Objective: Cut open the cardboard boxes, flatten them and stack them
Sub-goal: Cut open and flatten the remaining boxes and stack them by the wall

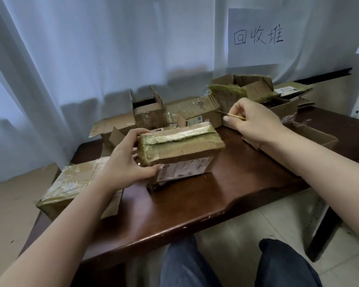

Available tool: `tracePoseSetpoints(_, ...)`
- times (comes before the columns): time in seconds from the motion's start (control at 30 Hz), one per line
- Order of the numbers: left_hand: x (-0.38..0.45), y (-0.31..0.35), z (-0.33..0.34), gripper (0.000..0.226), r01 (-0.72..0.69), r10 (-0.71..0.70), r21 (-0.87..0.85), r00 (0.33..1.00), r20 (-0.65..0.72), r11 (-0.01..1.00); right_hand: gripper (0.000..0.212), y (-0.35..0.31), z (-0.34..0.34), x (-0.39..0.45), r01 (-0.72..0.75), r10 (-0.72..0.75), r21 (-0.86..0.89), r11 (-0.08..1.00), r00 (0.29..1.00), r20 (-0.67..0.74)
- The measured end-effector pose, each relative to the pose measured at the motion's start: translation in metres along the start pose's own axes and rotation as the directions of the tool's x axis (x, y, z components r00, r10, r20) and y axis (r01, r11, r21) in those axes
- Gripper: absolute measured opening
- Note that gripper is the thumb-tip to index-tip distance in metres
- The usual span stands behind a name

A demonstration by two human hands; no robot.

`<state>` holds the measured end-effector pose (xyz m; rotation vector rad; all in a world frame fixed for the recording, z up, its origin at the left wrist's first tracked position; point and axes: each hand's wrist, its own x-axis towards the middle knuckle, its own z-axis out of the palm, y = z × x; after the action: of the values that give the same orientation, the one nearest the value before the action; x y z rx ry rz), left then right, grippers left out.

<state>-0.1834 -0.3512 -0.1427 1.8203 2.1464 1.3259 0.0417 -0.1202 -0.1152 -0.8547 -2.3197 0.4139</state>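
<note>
Left hand point(131, 162) curled round the near-left end of the taped box point(180, 154), thumb low on the front by the label point(184, 169), fingers up on the far top corner. Right hand point(251, 121) lifted up past the far-right end of the box, not touching it, pinching a thin knife point(230, 116) between thumb and fingers, with the point aimed left. Hard to tell how much blade sticks out.

Box sitting in the middle of the dark table point(195, 204), long top strip of tape point(182, 134) looking split along the middle, but the tape at the left end looking whole. Probably next: cutting that end tape.

Danger one: left fingers right on the end that needs cutting. A slip of the blade there, and a cut finger. Better to slide the holding hand back along the box first.

Danger two: thick, shiny tape. Too hard a push, then a sudden jump of the blade toward the left arm.

Danger three: one end of the box looks a bit lifted off the table. A wobble under the blade, and a crooked cut.

Behind the box, opened boxes point(149, 112) crowd the table. Right of those, under the paper sign point(257, 36), a pile of flat ones point(288, 94). Left of the box, another taped box point(75, 183) hangs partly over the table edge. A bump from an elbow, and down to the floor.
</note>
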Motion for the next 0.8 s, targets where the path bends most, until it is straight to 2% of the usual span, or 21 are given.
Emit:
tracePoseSetpoints(0.07, 0.002, 0.004, 0.004, 0.084, -0.024, 0.024, 0.002, 0.999, 0.028, 1.0, 0.037, -0.015, 0.005, 0.0, 0.054, -0.059, 0.098, 0.994, 0.997, 0.051)
tracePoseSetpoints(0.17, 0.002, 0.006, 0.007, 0.085, -0.048, 0.052, -0.05, 0.995, 0.084, 0.998, 0.069, -0.021, 0.011, -0.004, 0.091, -0.112, 0.132, 0.987, 0.98, 0.165)
tracePoseSetpoints(0.33, 0.001, 0.007, 0.006, 0.091, -0.003, 0.026, -0.13, 0.984, 0.175, 0.992, 0.087, -0.013, 0.017, -0.003, 0.087, -0.121, 0.182, 0.979, 0.975, 0.187)
tracePoseSetpoints(0.4, 0.003, 0.011, 0.004, 0.083, 0.018, -0.001, -0.121, 0.99, 0.143, 0.992, 0.088, -0.013, 0.018, -0.004, 0.098, -0.129, 0.179, 0.979, 0.977, 0.17)
tracePoseSetpoints(0.53, 0.015, 0.022, 0.002, 0.071, -0.002, 0.009, 0.169, 0.999, -0.041, 0.986, 0.075, -0.012, 0.018, -0.007, 0.193, -0.198, 0.057, 0.98, 0.975, 0.098)
tracePoseSetpoints(0.67, 0.02, 0.026, -0.002, 0.07, -0.055, 0.06, 0.272, 0.998, -0.01, 0.961, 0.079, -0.007, 0.019, -0.013, 0.307, -0.307, -0.068, 0.949, 0.952, 0.005)
tracePoseSetpoints(0.8, 0.016, 0.025, -0.001, 0.067, -0.114, 0.123, 0.308, 0.992, -0.01, 0.945, 0.077, 0.001, 0.023, -0.02, 0.464, -0.491, -0.245, 0.851, 0.87, -0.057)
